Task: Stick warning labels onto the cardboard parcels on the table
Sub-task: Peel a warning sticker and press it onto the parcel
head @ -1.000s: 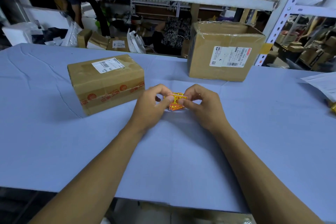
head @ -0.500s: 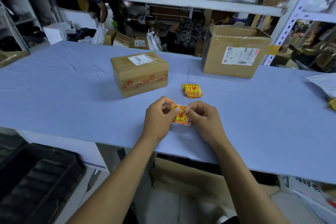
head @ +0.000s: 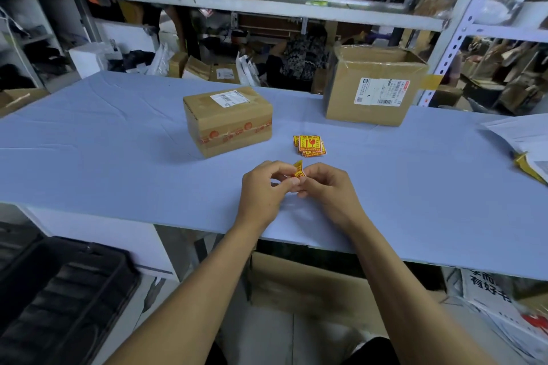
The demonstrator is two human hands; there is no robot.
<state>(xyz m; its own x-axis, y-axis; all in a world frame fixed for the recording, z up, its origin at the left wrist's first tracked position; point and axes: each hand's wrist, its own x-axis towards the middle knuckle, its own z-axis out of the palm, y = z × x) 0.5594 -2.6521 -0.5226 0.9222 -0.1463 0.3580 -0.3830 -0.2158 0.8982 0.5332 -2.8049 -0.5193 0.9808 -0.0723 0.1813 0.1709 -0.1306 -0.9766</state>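
My left hand point(head: 262, 190) and my right hand point(head: 327, 191) pinch one yellow and red warning label point(head: 299, 170) between their fingertips, just above the blue table point(head: 118, 157). The label is bent, with one corner curling upward. A small stack of the same labels point(head: 310, 145) lies on the table just beyond my hands. A small taped cardboard parcel point(head: 228, 120) with a white shipping label stands to the left of the stack. A larger cardboard parcel point(head: 372, 86) stands at the far right of the table.
White papers point(head: 525, 136) and a yellow object point(head: 527, 167) lie at the table's right edge. A black crate point(head: 59, 299) sits on the floor at lower left. Metal shelving with boxes rises behind the table, and a person sits beyond it.
The label was held flat between both hands; now it is bent with a corner curled up. The view has pulled back, showing the label stack and the table's near edge.
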